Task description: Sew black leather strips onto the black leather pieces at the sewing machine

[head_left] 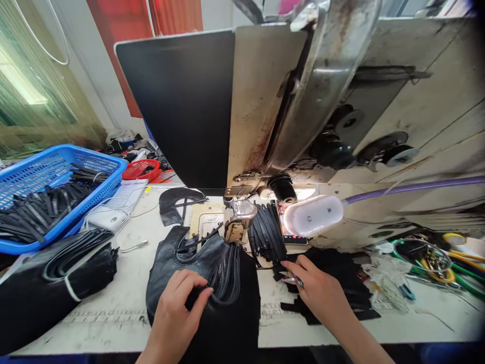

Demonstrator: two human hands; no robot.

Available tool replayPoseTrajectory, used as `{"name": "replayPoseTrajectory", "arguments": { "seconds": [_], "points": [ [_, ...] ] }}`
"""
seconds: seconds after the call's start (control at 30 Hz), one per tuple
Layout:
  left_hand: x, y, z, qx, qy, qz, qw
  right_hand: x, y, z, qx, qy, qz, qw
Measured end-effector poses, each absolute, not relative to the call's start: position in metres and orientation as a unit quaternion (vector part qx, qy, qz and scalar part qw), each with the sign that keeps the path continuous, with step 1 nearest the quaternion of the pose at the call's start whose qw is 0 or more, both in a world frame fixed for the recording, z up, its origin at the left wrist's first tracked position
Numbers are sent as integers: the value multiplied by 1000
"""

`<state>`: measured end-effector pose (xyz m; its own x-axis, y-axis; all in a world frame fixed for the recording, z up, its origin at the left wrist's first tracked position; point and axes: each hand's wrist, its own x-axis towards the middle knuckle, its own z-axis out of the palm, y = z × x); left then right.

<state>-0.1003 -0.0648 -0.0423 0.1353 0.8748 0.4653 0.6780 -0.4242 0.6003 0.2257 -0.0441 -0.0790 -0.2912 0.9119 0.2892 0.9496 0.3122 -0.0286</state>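
A black leather piece (170,258) with straps stitched to it lies on the white table (125,283) in front of the sewing machine's presser foot (237,222). My left hand (178,308) rests on this piece and pinches its edge beside a bunch of black straps (227,273). My right hand (318,290) is to the right, its fingers closed around a small metal tool (293,279), probably snips, near black scraps. More black straps (267,232) lie just right of the presser foot.
A large worn sewing machine (322,101) fills the upper right, with a white lamp (312,215) on a purple arm. At left stand a blue basket (56,177) of black strips, a red bowl (142,169) and bundled black pieces (56,278). Coloured cords and clutter (428,258) lie at right.
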Motion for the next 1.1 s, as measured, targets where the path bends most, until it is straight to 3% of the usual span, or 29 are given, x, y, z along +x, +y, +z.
{"name": "replayPoseTrajectory", "arguments": {
  "seconds": [0.13, 0.27, 0.37, 0.5, 0.6, 0.73, 0.83, 0.93, 1.03, 1.1],
  "points": [
    [-66, -71, -40, 750, 475, 424, 181, 206, -56, -70, -531, -826, -103, 157],
    [-31, -75, -47, 717, 457, 423, 314, 183, -67, -62, -421, -886, -63, 185],
    [-22, -76, -53, 686, 471, 446, 329, 172, -69, -61, -384, -897, -46, 215],
    [-31, -74, -51, 590, 516, 485, 387, 155, -74, -58, -390, -863, 32, 321],
    [-40, -72, -44, 442, 541, 507, 505, 135, -80, -57, -467, -751, 207, 418],
    [-41, -75, -43, 347, 529, 501, 591, 111, -81, -63, -571, -463, 518, 438],
    [-43, -79, -43, 367, 522, 448, 626, 106, -77, -65, -556, -343, 605, 455],
    [-60, -67, -34, 504, 549, 370, 555, 109, -75, -62, -550, -324, 619, 457],
    [-84, -37, -24, 647, 626, 329, 285, 114, -75, -62, -550, -320, 629, 446],
    [-96, -14, -22, 684, 664, 235, 189, 117, -76, -65, -545, -331, 638, 432]
  ]
}}
